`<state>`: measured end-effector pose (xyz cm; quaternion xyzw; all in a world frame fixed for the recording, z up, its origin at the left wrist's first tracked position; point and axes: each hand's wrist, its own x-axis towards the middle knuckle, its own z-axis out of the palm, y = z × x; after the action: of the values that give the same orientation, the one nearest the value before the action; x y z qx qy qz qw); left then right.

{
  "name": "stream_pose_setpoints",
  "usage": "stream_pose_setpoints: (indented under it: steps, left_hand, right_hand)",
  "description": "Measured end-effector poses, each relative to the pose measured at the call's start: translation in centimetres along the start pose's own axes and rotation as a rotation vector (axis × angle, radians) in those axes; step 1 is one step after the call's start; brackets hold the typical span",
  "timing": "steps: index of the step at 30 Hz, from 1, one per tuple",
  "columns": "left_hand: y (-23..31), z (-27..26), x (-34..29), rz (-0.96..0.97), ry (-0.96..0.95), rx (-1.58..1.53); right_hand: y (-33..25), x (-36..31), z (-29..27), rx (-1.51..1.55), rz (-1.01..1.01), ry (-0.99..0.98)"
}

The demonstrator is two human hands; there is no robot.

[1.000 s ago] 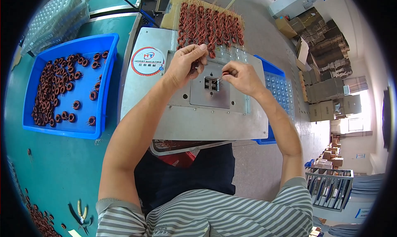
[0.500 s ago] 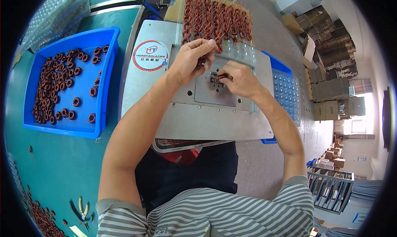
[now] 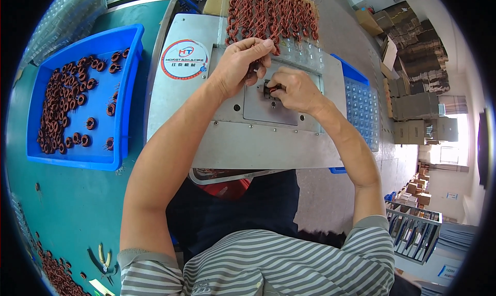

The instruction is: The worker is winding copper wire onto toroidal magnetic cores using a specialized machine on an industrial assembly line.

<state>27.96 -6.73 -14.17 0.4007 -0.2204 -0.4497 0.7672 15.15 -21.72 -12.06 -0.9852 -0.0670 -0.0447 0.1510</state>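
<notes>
My left hand (image 3: 238,66) is closed over the machine's top, fingers curled around dark copper-wound ring coils (image 3: 254,66) that are mostly hidden in the palm. Just to its right, my right hand (image 3: 297,91) pinches a copper-wound ring coil (image 3: 274,89) between thumb and fingers. That coil is at the small metal fixture (image 3: 266,92), set in a square plate (image 3: 258,112) on the grey metal machine (image 3: 206,143). Whether the coil is seated in the fixture is hidden by my fingers. Beyond both hands, a clear tray holds rows of red-brown coils (image 3: 268,17) with wire ends sticking up.
At the left, a blue bin (image 3: 122,136) of loose coils stands on the green table (image 3: 72,203). Pliers (image 3: 105,260) and more coils (image 3: 59,275) lie nearer. Right of the machine is a blue crate with a clear blister tray (image 3: 361,110). Cardboard stacks (image 3: 413,79) stand farther off.
My right hand has turned slightly, and its fingers now cover more of the fixture. My left hand stays closed around its coils. The whole view has shifted slightly.
</notes>
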Motion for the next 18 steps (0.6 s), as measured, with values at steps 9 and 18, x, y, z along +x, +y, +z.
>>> stream_pose_setpoints:
  steps: [9,18]
  left_hand:
    - [-0.5,1.4,-0.1,0.019,0.077,0.15]
    - [-0.3,1.5,-1.2,0.252,0.171,0.644]
  right_hand:
    - [0.1,-1.0,-0.4,0.01,-0.001,0.032]
    - [2.9,-1.4,-6.4,0.179,0.47,0.382]
